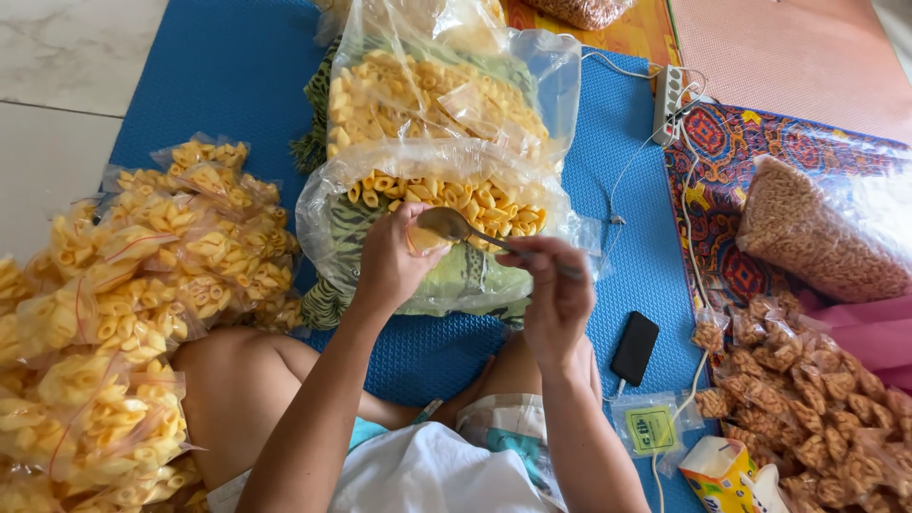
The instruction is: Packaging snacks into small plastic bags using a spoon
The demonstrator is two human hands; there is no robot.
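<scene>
Blue mat; curled yellow snacks

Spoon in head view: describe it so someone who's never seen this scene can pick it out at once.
Start at the big clear plastic bag of yellow tube snacks on the blue mat. Just in front of its open mouth, the right hand holds a metal spoon by the handle, bowl toward the left hand. It is the only shiny metal thing among plastic packets.
</scene>
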